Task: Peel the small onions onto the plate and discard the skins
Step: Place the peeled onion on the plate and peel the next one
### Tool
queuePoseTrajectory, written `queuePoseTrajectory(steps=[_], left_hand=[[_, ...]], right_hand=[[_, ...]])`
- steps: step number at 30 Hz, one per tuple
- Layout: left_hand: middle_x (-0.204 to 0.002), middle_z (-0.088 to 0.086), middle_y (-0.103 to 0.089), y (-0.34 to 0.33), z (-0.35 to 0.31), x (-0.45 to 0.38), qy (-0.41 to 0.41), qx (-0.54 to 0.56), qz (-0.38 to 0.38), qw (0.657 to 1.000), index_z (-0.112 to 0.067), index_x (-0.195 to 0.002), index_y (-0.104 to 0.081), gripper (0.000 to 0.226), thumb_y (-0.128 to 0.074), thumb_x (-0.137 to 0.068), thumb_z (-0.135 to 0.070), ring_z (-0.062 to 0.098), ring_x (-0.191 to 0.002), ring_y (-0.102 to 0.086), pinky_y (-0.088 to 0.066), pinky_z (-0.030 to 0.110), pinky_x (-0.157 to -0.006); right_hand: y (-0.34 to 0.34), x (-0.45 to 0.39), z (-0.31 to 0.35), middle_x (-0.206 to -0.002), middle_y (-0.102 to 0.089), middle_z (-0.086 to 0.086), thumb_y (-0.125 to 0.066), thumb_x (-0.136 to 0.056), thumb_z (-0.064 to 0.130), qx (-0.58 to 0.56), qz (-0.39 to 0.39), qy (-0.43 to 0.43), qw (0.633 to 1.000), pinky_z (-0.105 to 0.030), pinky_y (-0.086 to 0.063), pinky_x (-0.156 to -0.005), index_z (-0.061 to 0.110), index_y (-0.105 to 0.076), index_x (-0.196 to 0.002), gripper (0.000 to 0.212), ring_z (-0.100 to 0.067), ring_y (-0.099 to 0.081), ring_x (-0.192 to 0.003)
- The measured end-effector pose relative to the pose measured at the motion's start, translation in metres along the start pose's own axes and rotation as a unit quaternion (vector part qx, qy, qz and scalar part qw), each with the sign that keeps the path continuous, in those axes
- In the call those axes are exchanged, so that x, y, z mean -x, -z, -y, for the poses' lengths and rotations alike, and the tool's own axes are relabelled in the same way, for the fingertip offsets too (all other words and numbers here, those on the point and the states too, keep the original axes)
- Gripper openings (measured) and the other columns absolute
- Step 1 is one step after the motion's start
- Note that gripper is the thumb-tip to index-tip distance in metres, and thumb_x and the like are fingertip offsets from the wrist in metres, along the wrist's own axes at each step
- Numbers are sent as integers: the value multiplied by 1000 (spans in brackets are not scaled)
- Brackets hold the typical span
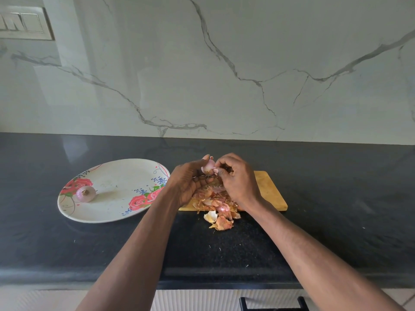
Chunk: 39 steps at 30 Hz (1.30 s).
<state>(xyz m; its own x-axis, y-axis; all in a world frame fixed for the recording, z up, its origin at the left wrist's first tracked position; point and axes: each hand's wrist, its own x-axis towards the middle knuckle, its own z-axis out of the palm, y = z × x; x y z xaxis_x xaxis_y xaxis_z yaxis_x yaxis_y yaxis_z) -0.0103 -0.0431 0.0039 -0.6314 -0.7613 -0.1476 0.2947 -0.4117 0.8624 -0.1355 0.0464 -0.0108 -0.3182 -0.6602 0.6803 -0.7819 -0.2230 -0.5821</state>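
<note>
Fingers of the left hand cradle a small onion above the cutting board; the right hand pinches its skin. Best peel in short pulls, dropping scraps onto the skins.

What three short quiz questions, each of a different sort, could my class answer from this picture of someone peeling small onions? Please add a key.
1. True or false: the floral plate holds three peeled onions.
2. Where does the pile of skins lie? A) on the plate B) on the chopping board and counter C) in a bin
3. Fill in: the left hand and right hand both hold one ____.

Key: 1 false, one peeled onion only; 2 B; 3 onion.
</note>
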Motion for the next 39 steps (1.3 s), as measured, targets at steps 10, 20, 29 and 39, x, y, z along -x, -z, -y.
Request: queuePoseTrajectory(steps=[10, 20, 29, 39], left_hand=[[-82, 20, -70, 0, 1, -3, -9, 18, -13, 1000, 1, -101, -63, 11, -61, -98, -9, 25, -67, -70, -62, 32, -68], [-103, 23, -70, -1, 2, -7, -51, 44, 35, 997, -1, -121, -56, 21, -48, -105, -12, 32, -88, -72, -59, 39, -83], [-96, 14, -68, -3, 0, 0, -49, 19, 106, 993, -3, -109, -62, 15, -58, -100, -14, 24, -87, -71, -60, 38, -87], [-108, 20, -71, 3, 0, -5, -80, 60, 73, 992, 0, -114, -62, 29, -58, -90, 14, 26, -86, -73, -62, 32, -79]], right_hand=[[-7, 3, 0, -92, -57, 7, -63, -96, 4, 17, 38, 5, 999, -40, -60, -62, 8, -59, -99, 6, -15, -64, -82], [-6, 1, 0, -93, -57, 6, -75, -86, 6, 36, -1, 4, 999, -14, -47, -62, 11, -63, -100, 19, 1, -54, -76], [-2, 2, -1, -92, -67, 0, -71, -89, 4, 65, -35, 36, 997, -11, -46, -62, 9, -73, -98, 11, -3, -57, -76], [-2, 0, 2, -83, -72, 6, -77, -82, 46, -105, 6, -134, 985, -51, -61, -62, 28, -67, -92, 23, -19, -72, -79]])
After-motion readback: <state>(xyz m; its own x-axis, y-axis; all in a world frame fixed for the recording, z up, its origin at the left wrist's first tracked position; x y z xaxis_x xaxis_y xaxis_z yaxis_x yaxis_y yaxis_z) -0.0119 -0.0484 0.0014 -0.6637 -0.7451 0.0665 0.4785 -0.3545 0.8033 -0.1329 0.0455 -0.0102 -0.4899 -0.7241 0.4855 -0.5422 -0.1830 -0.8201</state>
